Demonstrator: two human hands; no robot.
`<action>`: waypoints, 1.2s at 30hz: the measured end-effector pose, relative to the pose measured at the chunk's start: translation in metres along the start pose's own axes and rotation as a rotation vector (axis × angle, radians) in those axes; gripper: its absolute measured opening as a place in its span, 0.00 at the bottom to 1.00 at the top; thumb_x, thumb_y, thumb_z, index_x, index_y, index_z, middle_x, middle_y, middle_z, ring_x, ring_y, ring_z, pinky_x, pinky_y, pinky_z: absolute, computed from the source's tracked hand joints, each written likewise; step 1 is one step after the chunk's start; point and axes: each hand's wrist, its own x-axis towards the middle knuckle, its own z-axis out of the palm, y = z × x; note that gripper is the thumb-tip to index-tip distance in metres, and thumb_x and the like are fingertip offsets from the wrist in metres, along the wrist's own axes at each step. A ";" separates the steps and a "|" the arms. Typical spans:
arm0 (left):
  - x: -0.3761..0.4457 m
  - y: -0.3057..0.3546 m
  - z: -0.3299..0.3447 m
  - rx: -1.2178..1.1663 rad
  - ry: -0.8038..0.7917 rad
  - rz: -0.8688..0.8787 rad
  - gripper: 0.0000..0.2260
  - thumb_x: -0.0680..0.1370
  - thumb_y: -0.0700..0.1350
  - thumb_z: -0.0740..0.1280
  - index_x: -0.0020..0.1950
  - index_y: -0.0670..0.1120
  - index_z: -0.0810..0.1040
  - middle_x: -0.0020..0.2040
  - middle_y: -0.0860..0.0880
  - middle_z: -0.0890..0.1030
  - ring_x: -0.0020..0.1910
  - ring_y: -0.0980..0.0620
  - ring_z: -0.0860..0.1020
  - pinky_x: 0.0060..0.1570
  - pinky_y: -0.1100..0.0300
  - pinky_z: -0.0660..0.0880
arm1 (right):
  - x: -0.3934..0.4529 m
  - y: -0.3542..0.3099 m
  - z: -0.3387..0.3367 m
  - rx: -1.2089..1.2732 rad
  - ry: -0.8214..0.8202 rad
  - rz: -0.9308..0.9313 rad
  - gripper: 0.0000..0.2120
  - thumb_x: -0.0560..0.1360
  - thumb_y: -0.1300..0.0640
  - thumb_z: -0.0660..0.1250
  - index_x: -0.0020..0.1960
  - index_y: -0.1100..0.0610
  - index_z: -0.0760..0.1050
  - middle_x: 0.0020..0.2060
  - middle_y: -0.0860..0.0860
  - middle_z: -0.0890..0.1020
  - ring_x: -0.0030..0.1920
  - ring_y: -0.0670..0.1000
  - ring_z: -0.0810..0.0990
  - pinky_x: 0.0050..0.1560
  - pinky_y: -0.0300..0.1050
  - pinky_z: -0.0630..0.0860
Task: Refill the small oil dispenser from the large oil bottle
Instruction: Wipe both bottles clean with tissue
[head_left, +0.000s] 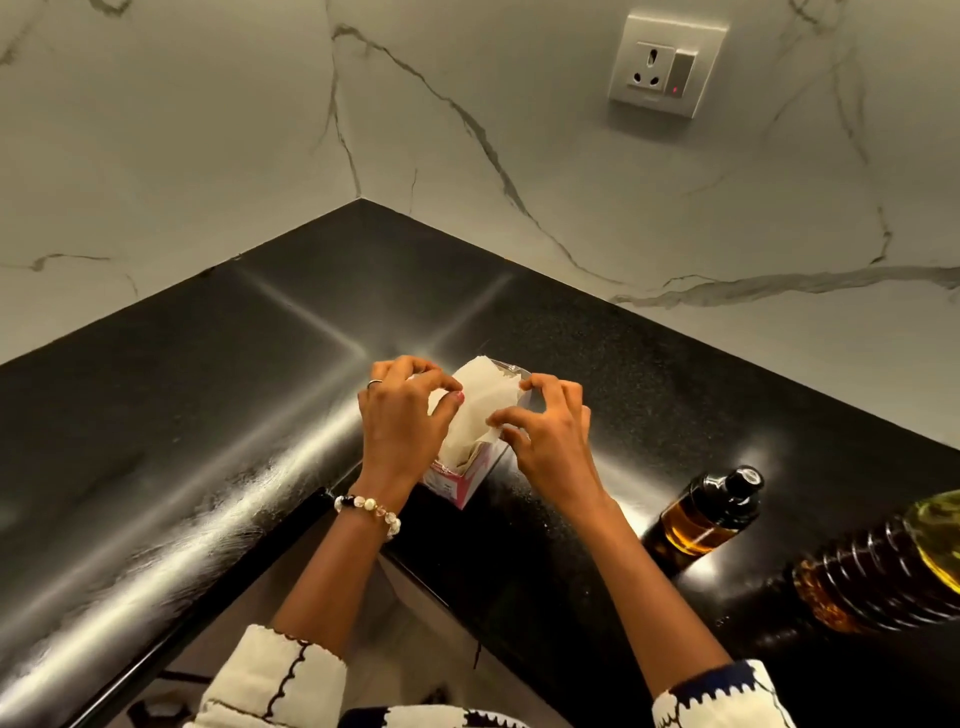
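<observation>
- Marble-veined wall (208, 130) on 2 sides, meeting in a corner behind everything.
- Black glossy worktop (182, 415), L-shaped, streaked with reflected light, carrying all the things.
- Large oil bottle (883, 577) at the far right edge, ribbed body, dark amber below and yellow-green above, partly cut off by the frame.
- Small oil dispenser (701, 514) just left of the large bottle, upright on the worktop, black cap on, amber oil inside, well apart from both hands.
- Wall socket (667, 65) with 1 switch and a small red light, high on the right wall.
- Pink-and-white tissue box (462, 480) near the worktop's inner corner, 1 pale tissue (480, 400) standing out of its top.
- Left hand (402, 415), beaded bracelet at the wrist, ring on 1 finger, fingers (447, 382) curled and pinching the tissue's left side.
- Right hand (550, 431), fingers (511, 415) curled, pinching the tissue's right edge.
</observation>
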 end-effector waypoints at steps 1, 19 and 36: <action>0.002 -0.001 0.001 -0.006 -0.009 -0.001 0.03 0.71 0.47 0.75 0.44 0.50 0.85 0.49 0.50 0.81 0.53 0.46 0.74 0.49 0.49 0.72 | 0.003 0.000 0.001 0.018 0.022 0.008 0.09 0.66 0.59 0.78 0.44 0.49 0.84 0.58 0.56 0.76 0.59 0.56 0.66 0.48 0.49 0.63; -0.016 0.077 0.001 -0.669 -0.215 0.115 0.18 0.69 0.50 0.76 0.57 0.45 0.81 0.47 0.61 0.79 0.47 0.59 0.79 0.49 0.71 0.73 | -0.012 0.007 -0.109 0.818 0.332 0.334 0.04 0.71 0.51 0.72 0.44 0.50 0.82 0.54 0.47 0.80 0.58 0.54 0.77 0.52 0.53 0.78; -0.103 0.256 0.040 -1.257 -0.734 -0.163 0.06 0.77 0.41 0.67 0.52 0.41 0.79 0.39 0.42 0.84 0.28 0.50 0.81 0.29 0.62 0.79 | -0.153 0.061 -0.238 1.052 0.524 0.700 0.17 0.67 0.57 0.74 0.54 0.59 0.78 0.51 0.55 0.84 0.51 0.54 0.84 0.51 0.52 0.81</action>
